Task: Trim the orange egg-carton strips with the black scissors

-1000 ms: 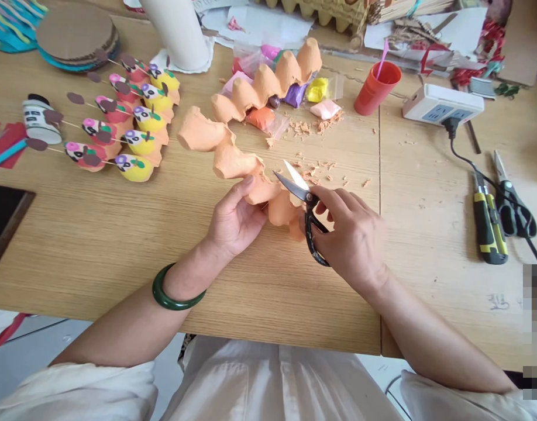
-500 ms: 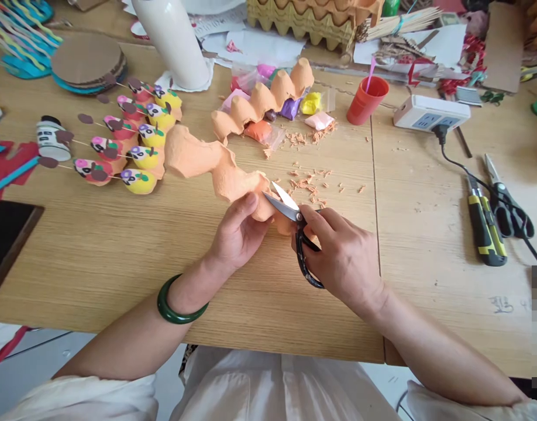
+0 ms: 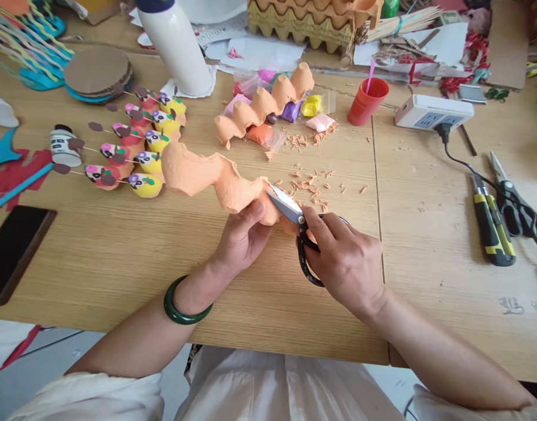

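Note:
An orange egg carton strip [image 3: 233, 190] with a row of cups is held up over the table by my left hand [image 3: 244, 237], its thumb pressed on the near side of a cup. My right hand [image 3: 345, 257] grips a pair of scissors [image 3: 290, 209] with black handles. The blades lie nearly closed along the torn edge of that cup, their tips touching the carton. Behind the scissors, part of the strip's far end is hidden by my right hand. Small orange carton shavings [image 3: 310, 184] are scattered on the table beyond.
Another orange carton strip [image 3: 264, 102] lies among bags of coloured clay. Painted egg cups [image 3: 145, 185] stand at left near a white bottle [image 3: 181, 52]. At right are a red cup [image 3: 367, 102], a power strip [image 3: 433, 111], a utility knife [image 3: 492, 234] and other scissors [image 3: 512, 204].
The scissor blades have gone from parted to nearly closed at the carton's edge. The whole view has shifted slightly, with things at left now farther right.

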### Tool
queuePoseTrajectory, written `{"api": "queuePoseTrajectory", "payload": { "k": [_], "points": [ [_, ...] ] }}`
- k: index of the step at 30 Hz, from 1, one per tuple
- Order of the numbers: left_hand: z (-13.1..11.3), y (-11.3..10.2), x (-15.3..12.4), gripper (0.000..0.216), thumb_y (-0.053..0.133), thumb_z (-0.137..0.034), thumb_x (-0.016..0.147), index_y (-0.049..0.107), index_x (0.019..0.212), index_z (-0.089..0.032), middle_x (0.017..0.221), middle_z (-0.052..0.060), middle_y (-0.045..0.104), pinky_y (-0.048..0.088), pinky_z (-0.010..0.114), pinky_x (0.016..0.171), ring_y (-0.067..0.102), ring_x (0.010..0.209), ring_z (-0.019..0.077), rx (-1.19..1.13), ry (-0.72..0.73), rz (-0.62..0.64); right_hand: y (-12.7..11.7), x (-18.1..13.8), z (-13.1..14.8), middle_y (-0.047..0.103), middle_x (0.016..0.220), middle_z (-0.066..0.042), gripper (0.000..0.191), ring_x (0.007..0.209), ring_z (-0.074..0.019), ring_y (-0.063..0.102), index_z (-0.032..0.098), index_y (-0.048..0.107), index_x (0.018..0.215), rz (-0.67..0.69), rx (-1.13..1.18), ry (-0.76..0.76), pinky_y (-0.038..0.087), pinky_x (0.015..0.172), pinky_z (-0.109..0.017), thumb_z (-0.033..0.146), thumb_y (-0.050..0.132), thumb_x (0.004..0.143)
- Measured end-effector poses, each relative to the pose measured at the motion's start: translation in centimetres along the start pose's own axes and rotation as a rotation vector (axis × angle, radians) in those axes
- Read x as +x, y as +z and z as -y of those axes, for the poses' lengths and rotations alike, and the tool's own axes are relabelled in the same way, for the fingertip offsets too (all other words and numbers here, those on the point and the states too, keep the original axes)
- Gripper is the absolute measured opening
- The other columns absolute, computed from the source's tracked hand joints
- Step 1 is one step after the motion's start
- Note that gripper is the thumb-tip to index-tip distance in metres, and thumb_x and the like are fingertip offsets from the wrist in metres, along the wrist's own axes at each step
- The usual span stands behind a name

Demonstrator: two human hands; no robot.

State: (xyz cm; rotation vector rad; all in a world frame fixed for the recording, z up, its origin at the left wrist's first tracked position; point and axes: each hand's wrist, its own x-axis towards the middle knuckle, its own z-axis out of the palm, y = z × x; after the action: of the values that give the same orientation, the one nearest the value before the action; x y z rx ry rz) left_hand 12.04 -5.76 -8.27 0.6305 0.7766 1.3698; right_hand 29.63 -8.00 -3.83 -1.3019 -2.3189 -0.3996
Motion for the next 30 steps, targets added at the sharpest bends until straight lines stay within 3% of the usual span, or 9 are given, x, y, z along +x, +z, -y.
{"api": "queuePoseTrajectory", "payload": {
  "k": [6, 10, 13, 15, 19, 24, 30],
  "points": [
    [-0.1, 0.0, 0.0, 0.044, 0.087, -0.046, 0.079, 0.071, 0.113, -0.024, 0.124, 0.005, 0.075, 0.05, 0.038, 0.114, 0.06, 0.137, 0.0282, -0.005, 0.015, -0.026, 0.2, -0.1, -0.1, 0.068, 0.068, 0.0, 0.032, 0.054, -0.011, 0.056, 0.014, 0.077, 0.114, 0.034, 0.062, 0.044, 0.026, 0.049, -0.029, 0.016, 0.048, 0.1],
    [-0.5, 0.2, 0.1, 0.034, 0.081, -0.046, 0.085, 0.073, 0.109, -0.024, 0.123, 0.006, 0.076, 0.057, 0.035, 0.103, 0.063, 0.133, 0.0283, -0.032, -0.008, -0.052, -0.1, 0.8, -0.7, 0.07, 0.076, -0.001, 0.025, 0.06, -0.0123, 0.057, 0.017, 0.075, 0.108, 0.172, 0.402, 0.279, 0.034, 0.055, -0.026, 0.036, 0.062, 0.098],
    [-0.7, 0.1, 0.2, 0.028, 0.075, -0.045, 0.09, 0.073, 0.109, -0.024, 0.121, 0.005, 0.077, 0.06, 0.033, 0.092, 0.067, 0.129, 0.0275, -0.06, -0.049, -0.099, 0.0, 1.5, -1.8, 0.069, 0.084, -0.003, 0.044, 0.065, -0.0136, 0.056, 0.018, 0.071, 0.114, 0.27, 0.662, 0.431, 0.041, 0.061, -0.026, 0.056, 0.072, 0.09],
    [-0.8, 0.0, 0.3, 0.025, 0.072, -0.043, 0.092, 0.073, 0.108, -0.023, 0.117, 0.004, 0.079, 0.062, 0.03, 0.087, 0.07, 0.123, 0.026, -0.086, -0.066, -0.129, 0.4, 1.8, -2.6, 0.064, 0.078, 0.0, 0.048, 0.064, -0.0131, 0.053, 0.019, 0.071, 0.111, 0.296, 0.823, 0.522, 0.04, 0.06, -0.027, 0.06, 0.076, 0.087],
    [-0.6, -0.2, 0.6, 0.024, 0.067, -0.044, 0.096, 0.075, 0.108, -0.024, 0.123, 0.005, 0.078, 0.063, 0.031, 0.086, 0.069, 0.124, 0.0269, -0.074, -0.089, -0.164, 1.1, 2.2, -3.4, 0.056, 0.07, 0.002, 0.038, 0.059, -0.0112, 0.05, 0.019, 0.07, 0.101, 0.26, 1.127, 0.716, 0.041, 0.054, -0.025, 0.055, 0.075, 0.09],
    [-0.3, 0.0, 0.5, 0.032, 0.062, -0.051, 0.097, 0.074, 0.111, -0.026, 0.126, 0.007, 0.076, 0.062, 0.038, 0.093, 0.063, 0.134, 0.0325, -0.007, -0.059, -0.172, 1.4, 2.6, -2.9, 0.062, 0.074, 0.0, 0.02, 0.057, -0.0109, 0.056, 0.018, 0.068, 0.095, 0.362, 1.396, 0.908, 0.046, 0.047, -0.023, 0.038, 0.068, 0.094],
    [-0.3, 0.3, 0.3, 0.044, 0.058, -0.06, 0.098, 0.075, 0.113, -0.022, 0.115, 0.011, 0.078, 0.063, 0.041, 0.094, 0.065, 0.13, 0.0346, -0.016, -0.127, -0.129, 1.4, 2.5, -2.0, 0.063, 0.072, 0.001, 0.024, 0.06, -0.0103, 0.057, 0.018, 0.066, 0.093, 0.513, 1.563, 0.898, 0.048, 0.049, -0.021, 0.04, 0.076, 0.089]
  ]
}}
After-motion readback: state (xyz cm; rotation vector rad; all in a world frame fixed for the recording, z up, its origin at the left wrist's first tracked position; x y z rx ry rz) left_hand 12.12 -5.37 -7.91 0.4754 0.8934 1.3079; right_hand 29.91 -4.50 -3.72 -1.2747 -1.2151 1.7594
